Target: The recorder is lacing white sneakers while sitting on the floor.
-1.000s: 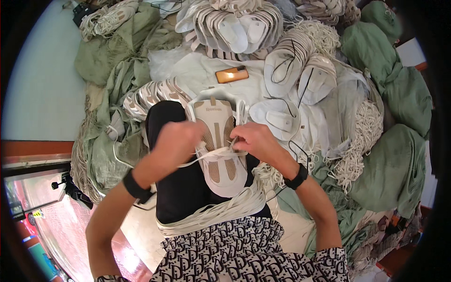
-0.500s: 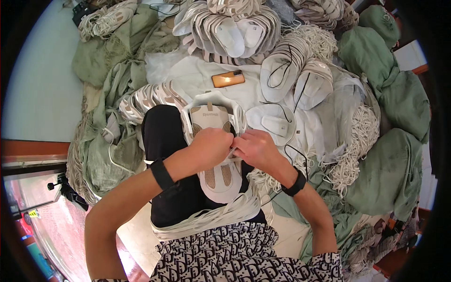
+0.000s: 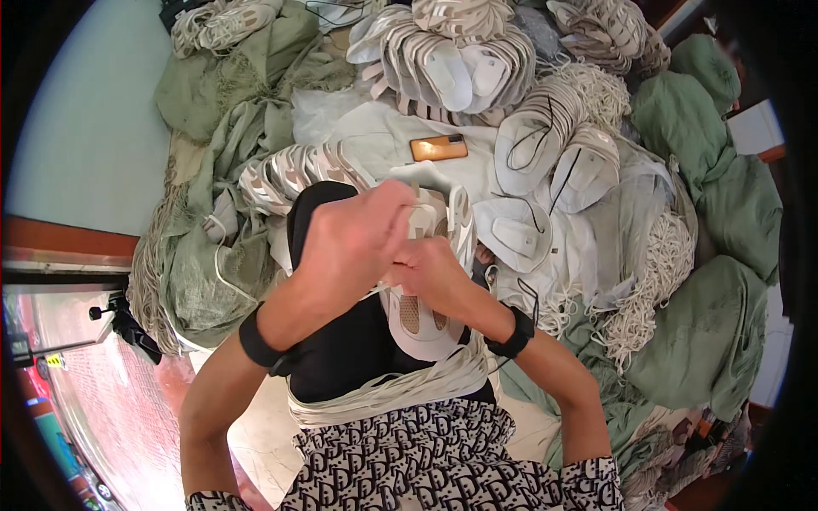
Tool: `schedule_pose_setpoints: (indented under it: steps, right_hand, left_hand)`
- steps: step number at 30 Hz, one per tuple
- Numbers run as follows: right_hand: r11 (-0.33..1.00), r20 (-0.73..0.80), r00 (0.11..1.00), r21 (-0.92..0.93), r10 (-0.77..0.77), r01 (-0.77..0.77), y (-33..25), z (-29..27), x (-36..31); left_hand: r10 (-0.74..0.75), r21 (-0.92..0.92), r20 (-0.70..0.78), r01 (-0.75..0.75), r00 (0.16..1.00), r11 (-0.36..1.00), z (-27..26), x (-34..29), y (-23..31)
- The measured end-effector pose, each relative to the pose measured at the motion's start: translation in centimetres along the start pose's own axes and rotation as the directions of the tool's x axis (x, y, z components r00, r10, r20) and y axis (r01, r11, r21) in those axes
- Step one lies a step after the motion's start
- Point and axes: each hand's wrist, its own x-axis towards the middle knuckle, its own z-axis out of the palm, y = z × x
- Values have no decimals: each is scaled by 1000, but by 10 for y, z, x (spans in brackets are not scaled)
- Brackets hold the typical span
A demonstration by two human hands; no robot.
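A beige and white shoe upper [image 3: 419, 336] with mesh panels rests on my lap, its toe pointing toward me. My left hand [image 3: 354, 238] is raised over its left side, smeared by motion, with the fingers curled in. Lower and to the right, my right hand [image 3: 433, 271] is closed over the middle of the upper, where the lacing is. Whatever either hand grips is hidden by the fingers. A bundle of cream shoelaces [image 3: 388, 399] lies across my thighs.
Stacked shoe uppers [image 3: 456, 72] stand at the back, with another row [image 3: 298, 175] left of my knee. An orange phone [image 3: 439, 147] lies on white cloth. Nearby at right are nested uppers [image 3: 532, 140], a loose one [image 3: 511, 234], piled laces [image 3: 656, 289] and green sacks [image 3: 707, 324].
My left hand has lifted up and away from the shoe upper, toward the camera. My right hand stays near the lacing. The whole view has shifted slightly.
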Motion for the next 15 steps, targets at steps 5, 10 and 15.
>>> schedule_pose_setpoints:
  steps: [5, 10, 15]
  right_hand:
    - [944, -286, 904, 1, -317, 331, 60, -102, -2]
    - [523, -557, 744, 786, 369, 328, 157, -298, -55]
    - [780, -527, 598, 544, 604, -308, 198, -357, -99]
  left_hand:
    - [-72, 312, -144, 114, 987, 943, -55, -7, -105]
    - [-591, 592, -313, 639, 744, 491, -188, -91, -276]
    - [-515, 827, -324, 502, 794, 254, -241, -150, -320]
